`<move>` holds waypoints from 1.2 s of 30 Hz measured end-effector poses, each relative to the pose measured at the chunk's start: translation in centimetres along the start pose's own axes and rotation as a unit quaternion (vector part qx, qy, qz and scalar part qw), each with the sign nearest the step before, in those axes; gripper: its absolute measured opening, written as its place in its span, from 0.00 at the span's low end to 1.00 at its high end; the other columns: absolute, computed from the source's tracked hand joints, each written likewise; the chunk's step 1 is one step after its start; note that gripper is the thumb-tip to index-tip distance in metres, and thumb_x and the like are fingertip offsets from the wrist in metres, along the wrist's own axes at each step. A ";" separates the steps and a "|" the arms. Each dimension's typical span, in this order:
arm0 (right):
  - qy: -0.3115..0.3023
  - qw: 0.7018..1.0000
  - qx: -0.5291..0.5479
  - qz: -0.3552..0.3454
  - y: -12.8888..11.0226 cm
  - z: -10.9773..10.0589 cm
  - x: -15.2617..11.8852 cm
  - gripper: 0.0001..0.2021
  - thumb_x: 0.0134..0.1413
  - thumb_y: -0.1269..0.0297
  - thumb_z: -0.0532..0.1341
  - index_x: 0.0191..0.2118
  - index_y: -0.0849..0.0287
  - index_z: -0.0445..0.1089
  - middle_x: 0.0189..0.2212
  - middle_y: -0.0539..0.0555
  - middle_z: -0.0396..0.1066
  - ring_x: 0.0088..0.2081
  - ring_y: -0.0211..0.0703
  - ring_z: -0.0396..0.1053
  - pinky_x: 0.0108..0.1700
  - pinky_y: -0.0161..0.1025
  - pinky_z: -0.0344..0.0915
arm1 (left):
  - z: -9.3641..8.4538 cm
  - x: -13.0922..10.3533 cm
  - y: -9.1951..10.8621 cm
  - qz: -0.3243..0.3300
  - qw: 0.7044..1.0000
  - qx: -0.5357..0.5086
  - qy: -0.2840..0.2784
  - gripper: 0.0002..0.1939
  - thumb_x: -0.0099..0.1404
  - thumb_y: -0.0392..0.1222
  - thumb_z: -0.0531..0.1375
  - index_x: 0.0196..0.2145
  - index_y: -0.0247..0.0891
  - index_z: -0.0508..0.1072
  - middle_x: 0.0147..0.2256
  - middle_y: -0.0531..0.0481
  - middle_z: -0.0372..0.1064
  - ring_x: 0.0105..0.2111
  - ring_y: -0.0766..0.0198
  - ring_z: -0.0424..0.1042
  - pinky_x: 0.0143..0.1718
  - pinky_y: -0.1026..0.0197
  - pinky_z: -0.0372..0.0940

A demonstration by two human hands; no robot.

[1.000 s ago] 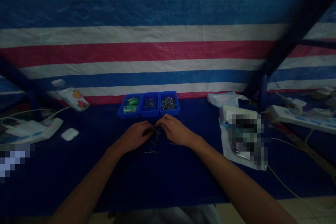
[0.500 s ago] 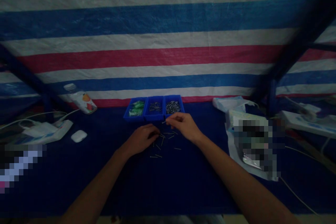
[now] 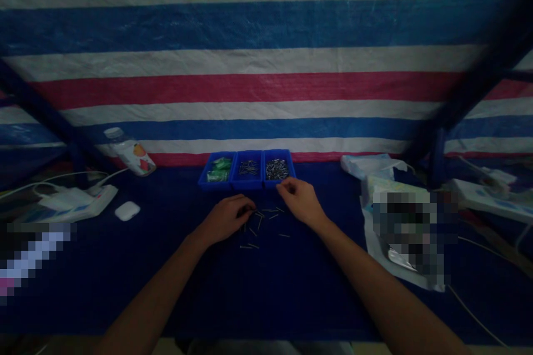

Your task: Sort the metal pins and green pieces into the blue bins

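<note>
Three blue bins stand side by side at the back of the blue table. The left bin (image 3: 201,182) holds green packets (image 3: 220,168), the middle bin (image 3: 247,183) some thin metal pins or screws, and the right bin (image 3: 292,165) a fuller heap of them (image 3: 276,169). Several loose pins (image 3: 260,222) lie scattered in front. My left hand (image 3: 229,215) rests beside them, fingertips pinched at the pins' edge; what they hold is too small to make out. My right hand (image 3: 300,198) is at the front edge of the right bin, thumb and finger pinched, any content hidden.
At the left are a bottle (image 3: 132,153), a white case (image 3: 127,211) and a power strip (image 3: 94,205) with cables. To the right lie plastic packaging (image 3: 368,165), a partly blurred package (image 3: 400,186) and another power strip (image 3: 491,199). A striped sheet (image 3: 266,89) hangs behind.
My right hand has moved slightly right, from above the loose pins to the right bin's front edge; the pin seen at its fingertips no longer shows. My left hand stays nearly still.
</note>
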State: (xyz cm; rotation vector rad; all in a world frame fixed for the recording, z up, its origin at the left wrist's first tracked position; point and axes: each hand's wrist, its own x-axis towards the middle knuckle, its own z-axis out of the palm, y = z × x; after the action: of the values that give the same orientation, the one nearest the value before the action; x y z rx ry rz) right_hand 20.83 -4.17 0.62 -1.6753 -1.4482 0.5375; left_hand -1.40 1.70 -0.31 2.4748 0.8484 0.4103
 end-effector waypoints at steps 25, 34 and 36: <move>-0.163 0.822 -0.546 -0.021 -3.5 -1.9 9.3 0.20 0.54 0.68 0.58 0.54 0.63 0.71 0.55 0.68 0.63 0.57 0.62 0.55 0.54 0.55 0.57 | -0.2 -0.5 0.8 0.007 0.999 0.043 -0.022 0.08 0.68 0.40 0.55 0.43 0.40 0.73 0.36 0.50 0.70 0.35 0.63 0.70 0.35 0.61 0.62; -0.154 0.826 -0.543 -0.003 -2.6 -1.4 9.6 0.22 0.54 0.63 0.59 0.55 0.62 0.70 0.56 0.68 0.61 0.57 0.63 0.54 0.54 0.55 0.58 | -0.2 -0.5 0.8 0.010 0.998 0.052 -0.025 0.09 0.68 0.40 0.56 0.44 0.40 0.72 0.37 0.50 0.71 0.35 0.63 0.70 0.37 0.60 0.63; -0.150 0.827 -0.541 0.002 -2.6 -1.2 9.8 0.23 0.54 0.63 0.59 0.55 0.62 0.69 0.56 0.68 0.61 0.58 0.63 0.54 0.54 0.55 0.57 | -0.2 -0.5 0.8 0.007 0.998 0.050 -0.024 0.09 0.68 0.40 0.56 0.44 0.40 0.72 0.37 0.50 0.71 0.35 0.63 0.70 0.36 0.61 0.63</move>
State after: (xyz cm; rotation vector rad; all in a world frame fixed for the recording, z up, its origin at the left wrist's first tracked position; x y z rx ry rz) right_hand 22.59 4.69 5.30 -2.5166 -2.2041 -0.1144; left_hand -1.44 0.88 0.21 2.5727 0.8517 0.3203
